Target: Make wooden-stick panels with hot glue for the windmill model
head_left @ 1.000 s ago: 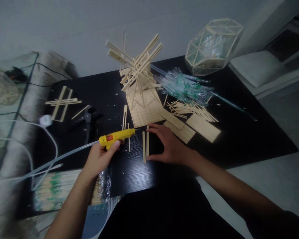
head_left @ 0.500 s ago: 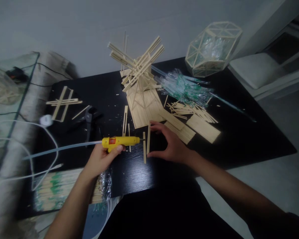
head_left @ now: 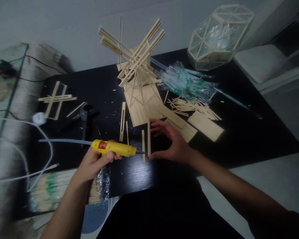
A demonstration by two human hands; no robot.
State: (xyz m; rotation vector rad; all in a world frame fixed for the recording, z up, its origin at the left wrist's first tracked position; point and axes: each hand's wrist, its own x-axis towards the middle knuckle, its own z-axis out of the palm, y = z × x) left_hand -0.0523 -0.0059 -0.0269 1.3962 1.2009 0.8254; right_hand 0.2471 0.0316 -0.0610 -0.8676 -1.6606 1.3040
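Note:
My left hand (head_left: 96, 162) is wrapped round a yellow hot glue gun (head_left: 114, 148), which has a long translucent glue stick (head_left: 64, 141) running out of its back. Its dark nozzle points right, at the lower part of a thin wooden stick (head_left: 143, 142) lying on the black table. Just right of that, my right hand (head_left: 173, 142) grips a second wooden stick (head_left: 149, 137) by its two ends, thumb below and fingers above. Left of these lie a slotted pair of sticks (head_left: 122, 121) and a short thin stick (head_left: 127, 132).
Behind stands a windmill-like stick model (head_left: 137, 63) on a slatted base (head_left: 142, 103). Green-printed plastic wrappers (head_left: 186, 81), loose sticks (head_left: 191, 108) and flat stick panels (head_left: 205, 125) lie right. A stick cross (head_left: 56, 98), pliers-like tool (head_left: 84, 116) and white cable (head_left: 51, 146) are left.
The glue gun's nozzle has moved down from the upper part of the left stick to its lower part, and the gun now tilts downward. My right hand keeps its stick. The view has shifted slightly.

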